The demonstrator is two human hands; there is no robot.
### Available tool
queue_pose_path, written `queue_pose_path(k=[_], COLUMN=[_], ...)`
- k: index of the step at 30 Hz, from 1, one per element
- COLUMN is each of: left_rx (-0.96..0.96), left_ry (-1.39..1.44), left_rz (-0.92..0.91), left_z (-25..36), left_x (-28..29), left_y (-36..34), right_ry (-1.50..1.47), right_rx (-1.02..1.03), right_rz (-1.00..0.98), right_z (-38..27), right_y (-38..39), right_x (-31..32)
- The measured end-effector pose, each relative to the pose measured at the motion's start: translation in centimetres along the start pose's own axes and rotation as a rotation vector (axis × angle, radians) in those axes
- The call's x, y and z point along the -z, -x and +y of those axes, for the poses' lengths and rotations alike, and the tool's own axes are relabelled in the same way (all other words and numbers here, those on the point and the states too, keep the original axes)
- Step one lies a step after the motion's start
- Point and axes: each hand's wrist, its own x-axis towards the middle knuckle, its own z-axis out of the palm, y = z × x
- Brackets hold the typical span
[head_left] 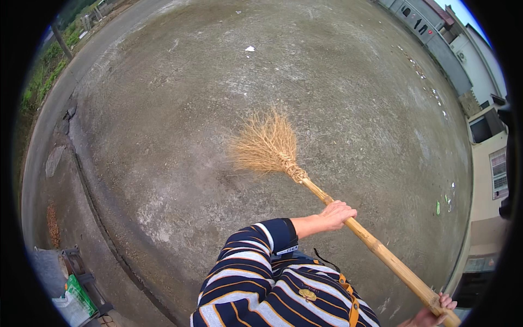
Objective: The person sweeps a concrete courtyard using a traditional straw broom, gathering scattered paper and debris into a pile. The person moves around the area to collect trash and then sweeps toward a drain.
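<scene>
A straw-coloured broom [267, 144] with a long bamboo handle slants across the view from the middle to the lower right. Its fanned bristles are at the upper left end, over the concrete; whether they touch it I cannot tell. My left hand [335, 215] is wrapped round the handle a little below the woven binding, its arm in a striped sleeve. Close to the handle's other end, my right hand [434, 312] also grips the bamboo, partly cut off by the dark rim of the view.
Grey concrete ground [180, 109] spreads all around. A white scrap [249, 49] lies ahead, and green litter [438, 207] lies at the right. A crack [98, 212] runs along the left, past a cart-like thing [81, 289] with a green packet. Buildings [490, 180] line the right side.
</scene>
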Motion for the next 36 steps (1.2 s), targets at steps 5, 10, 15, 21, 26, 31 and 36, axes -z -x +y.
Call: queue_pose_path(k=[5, 10, 15, 21, 26, 31, 36], left_rx=[0.258, 0.628, 1.019, 1.458, 1.388, 1.095, 0.666], left_ry=[-0.064, -0.223, -0.407, -0.366, -0.375, -0.4, -0.261], left_rz=[-0.044, 0.228, 0.451, 0.4, 0.399, 0.256, 0.162], left_z=[-0.8, -2.7, -3.2, -4.1, -8.2, -14.5, -20.4], left_x=[4.2, 8.1, 7.5, 4.8, 8.4, 12.1, 12.4], left_y=[9.0, 21.7, 35.0, 41.2, 34.1, 17.1, -2.3], right_ry=[-0.314, -0.458, -0.609, -0.625, -0.55, -0.441, -0.227], right_rx=[-0.243, -0.528, -0.943, -1.119, -1.021, -0.799, -0.502], right_rz=[0.014, -0.127, -0.425, -0.875, -0.755, -0.507, -0.365], right_z=[8.2, 16.5, 21.4, 24.1, 27.8, 28.8, 23.2], right_y=[-1.3, -2.1, 1.3, 4.8, -0.5, -10.7, -16.2], right_x=[-2.2, -13.3, -25.1, -33.3, -32.6, -25.9, -19.1])
